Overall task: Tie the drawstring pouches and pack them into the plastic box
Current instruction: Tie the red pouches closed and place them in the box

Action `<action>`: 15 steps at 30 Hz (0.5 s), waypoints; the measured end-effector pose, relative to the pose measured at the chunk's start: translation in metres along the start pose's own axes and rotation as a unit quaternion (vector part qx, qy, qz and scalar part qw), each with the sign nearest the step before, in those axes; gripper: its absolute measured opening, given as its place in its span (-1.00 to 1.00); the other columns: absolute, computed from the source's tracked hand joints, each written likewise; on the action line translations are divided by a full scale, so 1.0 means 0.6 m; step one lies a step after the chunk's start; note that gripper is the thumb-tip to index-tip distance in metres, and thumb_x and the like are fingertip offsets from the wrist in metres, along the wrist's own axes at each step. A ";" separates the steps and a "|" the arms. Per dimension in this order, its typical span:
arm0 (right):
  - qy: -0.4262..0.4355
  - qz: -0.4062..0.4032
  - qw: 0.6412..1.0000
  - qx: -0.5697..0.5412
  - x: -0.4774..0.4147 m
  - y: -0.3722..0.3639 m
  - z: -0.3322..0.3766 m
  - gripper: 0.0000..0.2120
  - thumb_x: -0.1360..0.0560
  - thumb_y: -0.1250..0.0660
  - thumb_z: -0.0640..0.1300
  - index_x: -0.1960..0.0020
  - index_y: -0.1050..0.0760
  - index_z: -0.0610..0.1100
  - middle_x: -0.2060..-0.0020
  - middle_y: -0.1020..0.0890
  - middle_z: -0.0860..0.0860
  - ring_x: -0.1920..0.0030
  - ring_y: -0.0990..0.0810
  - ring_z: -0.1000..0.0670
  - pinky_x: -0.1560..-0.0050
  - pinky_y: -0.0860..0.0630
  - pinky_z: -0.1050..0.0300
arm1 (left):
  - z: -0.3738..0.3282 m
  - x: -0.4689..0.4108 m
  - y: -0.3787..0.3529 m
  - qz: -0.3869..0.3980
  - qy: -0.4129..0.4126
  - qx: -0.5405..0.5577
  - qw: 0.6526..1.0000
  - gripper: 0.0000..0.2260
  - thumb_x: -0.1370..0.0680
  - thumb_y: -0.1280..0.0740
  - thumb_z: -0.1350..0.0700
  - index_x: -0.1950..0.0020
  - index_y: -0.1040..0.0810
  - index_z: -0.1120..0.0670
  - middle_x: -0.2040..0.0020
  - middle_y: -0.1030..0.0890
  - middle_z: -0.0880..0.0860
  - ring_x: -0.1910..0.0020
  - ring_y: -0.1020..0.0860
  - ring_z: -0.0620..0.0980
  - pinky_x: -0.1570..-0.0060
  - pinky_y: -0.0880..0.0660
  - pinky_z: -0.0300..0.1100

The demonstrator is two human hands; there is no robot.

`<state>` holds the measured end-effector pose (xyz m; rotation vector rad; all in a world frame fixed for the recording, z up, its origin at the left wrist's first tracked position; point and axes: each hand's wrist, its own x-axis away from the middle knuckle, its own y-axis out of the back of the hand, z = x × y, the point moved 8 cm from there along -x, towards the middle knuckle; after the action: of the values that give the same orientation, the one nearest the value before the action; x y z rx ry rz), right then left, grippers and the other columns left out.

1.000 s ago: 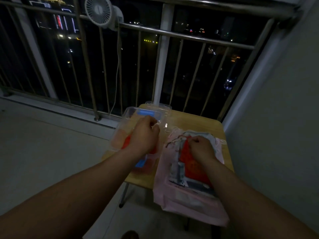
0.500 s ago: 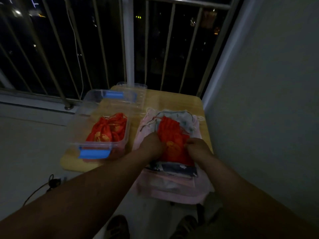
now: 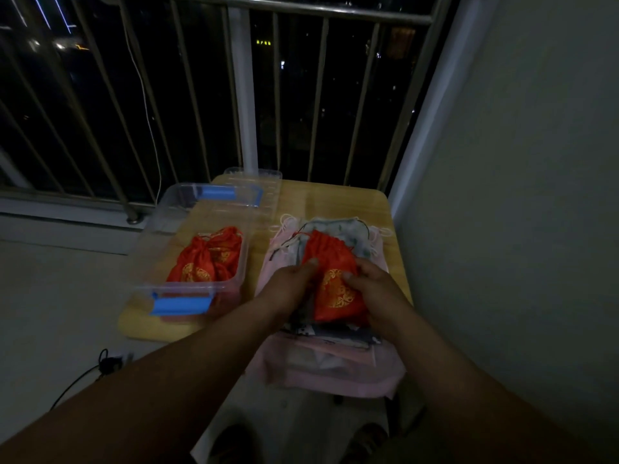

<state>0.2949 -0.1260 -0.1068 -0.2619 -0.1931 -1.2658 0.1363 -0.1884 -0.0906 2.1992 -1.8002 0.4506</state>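
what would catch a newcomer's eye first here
The bright red pouch with a gold emblem, held between the left grip and right grip over a stack of pale flat pouches on the right side of the table. Next, the clear plastic box on the left, already holding more red pouches. Behind it all, a metal railing against the dark night.

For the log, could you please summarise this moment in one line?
left hand, right hand: hold red pouch | plastic box: open, packed pouches inside
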 end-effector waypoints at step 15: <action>-0.023 0.067 0.996 -0.052 0.145 -0.056 0.009 -0.65 -0.61 -0.31 0.18 -0.35 -0.55 0.10 -0.21 -0.70 -0.04 -0.23 -0.67 -0.17 -0.28 -0.54 -0.32 | 0.007 0.108 0.008 0.066 -0.030 0.122 0.990 -0.71 -0.65 -0.36 0.11 -0.35 -0.58 0.16 -0.17 -0.69 0.24 -0.18 -0.66 0.28 -0.28 -0.53 0.28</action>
<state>0.2878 -0.2132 -0.0741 -0.3872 -0.1472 -1.1392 0.1440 -0.2491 -0.0684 2.2791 -2.0269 0.6735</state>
